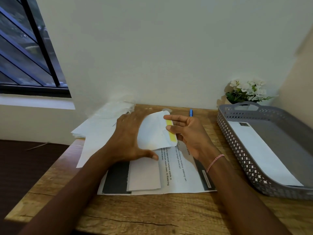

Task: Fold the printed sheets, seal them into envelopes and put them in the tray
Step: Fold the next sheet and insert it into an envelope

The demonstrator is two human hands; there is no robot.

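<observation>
A white envelope [154, 133] with a yellow adhesive strip on its open flap is held up over the desk. My left hand [130, 138] holds its left side, thumb stretched out underneath. My right hand [188, 133] pinches the flap edge beside the yellow strip. Beneath them a folded sheet [144, 175] lies on a stack of printed sheets [181, 177]. The grey perforated tray [237, 145] stands at the right with one sealed envelope [260, 150] lying inside.
More white papers and envelopes [98, 129] are piled at the desk's back left, overhanging its edge. A blue pen [190, 112] lies near the wall. White flowers [247, 90] stand behind the tray. A window is at the upper left.
</observation>
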